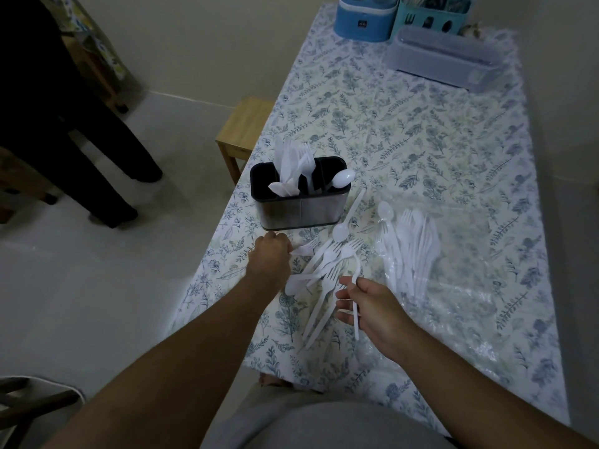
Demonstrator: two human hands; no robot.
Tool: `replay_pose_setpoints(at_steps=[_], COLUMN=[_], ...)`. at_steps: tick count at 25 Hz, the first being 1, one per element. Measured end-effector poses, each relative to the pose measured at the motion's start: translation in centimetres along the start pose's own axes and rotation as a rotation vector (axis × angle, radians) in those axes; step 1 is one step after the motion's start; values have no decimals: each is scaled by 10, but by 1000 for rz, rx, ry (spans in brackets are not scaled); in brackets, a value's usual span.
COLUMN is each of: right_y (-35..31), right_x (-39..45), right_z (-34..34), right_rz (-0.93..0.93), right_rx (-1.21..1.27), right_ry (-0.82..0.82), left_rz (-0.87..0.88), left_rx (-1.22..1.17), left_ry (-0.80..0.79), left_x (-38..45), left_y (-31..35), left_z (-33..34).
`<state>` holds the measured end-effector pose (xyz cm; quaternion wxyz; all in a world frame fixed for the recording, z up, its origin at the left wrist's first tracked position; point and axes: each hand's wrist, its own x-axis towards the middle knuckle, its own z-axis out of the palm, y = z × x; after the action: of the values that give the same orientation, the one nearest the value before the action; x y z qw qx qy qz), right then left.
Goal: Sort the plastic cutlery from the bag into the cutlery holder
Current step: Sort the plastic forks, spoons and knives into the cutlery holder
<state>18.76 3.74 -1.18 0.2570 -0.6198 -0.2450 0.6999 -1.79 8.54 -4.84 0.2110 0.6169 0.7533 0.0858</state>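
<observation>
A black-and-steel cutlery holder stands near the table's left edge, with white knives and forks in its left and middle slots and a spoon in the right one. In front of it lies a loose pile of white plastic forks and spoons. My left hand curls its fingers round a white fork at the pile's left side. My right hand pinches the handle of a white fork just above the pile. A clear plastic bag with more white cutlery lies to the right.
The table wears a floral cloth. At its far end stand a blue box, a teal cutlery caddy and a clear lidded container. A wooden stool stands left of the table; a person's dark legs are on the floor beyond.
</observation>
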Motion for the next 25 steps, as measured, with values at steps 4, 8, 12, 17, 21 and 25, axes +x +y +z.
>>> replay_pose_setpoints(at_steps=[4, 8, 12, 17, 21, 25], right_y=[-3, -3, 2, 12, 15, 20], right_x=[-4, 0, -3, -5, -1, 1], right_z=[5, 5, -1, -14, -20, -24], right_rz=[-47, -94, -32, 8, -16, -44], right_rx=[36, 35, 28, -28, -49, -135], right_ry=[-26, -66, -93, -6, 29, 34], left_rz=[8, 104, 222, 14, 8, -51], left_rx=[-238, -409, -434, -375, -287, -393], left_ry=[102, 4, -115, -55, -98, -78], left_x=[-13, -62, -85, -92, -91, -94], left_y=[19, 58, 62, 43, 37, 37], left_z=[-19, -20, 3, 19, 31, 32])
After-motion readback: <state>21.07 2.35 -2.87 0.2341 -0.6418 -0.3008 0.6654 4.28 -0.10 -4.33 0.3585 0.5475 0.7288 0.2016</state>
